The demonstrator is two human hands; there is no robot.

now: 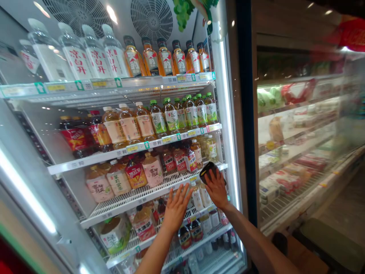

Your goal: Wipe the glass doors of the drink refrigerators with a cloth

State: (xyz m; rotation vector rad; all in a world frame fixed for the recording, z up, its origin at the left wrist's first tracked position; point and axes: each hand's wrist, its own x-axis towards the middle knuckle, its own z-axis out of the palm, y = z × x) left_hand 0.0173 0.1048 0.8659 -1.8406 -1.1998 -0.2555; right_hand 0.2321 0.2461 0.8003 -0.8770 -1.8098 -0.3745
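Right forearm [253,236] nearest; right hand [216,188] grips black cylinder [206,172], end facing left, axis near sideways; left hand [175,207], fingers spread.

In front of me, a lit drinks cabinet [42,171] carries several shelves. Top shelf [98,84]: clear bottles [73,51] at left, amber bottles [165,58] at right. Second shelf [156,143]: green-capped bottles [172,115] at right. The person's right hand [216,187] grips a dark round item [210,172] at the third shelf's right end. The left hand [177,208], fingers spread, is positioned lower left. Adjacent right: a blurred display case [308,103].
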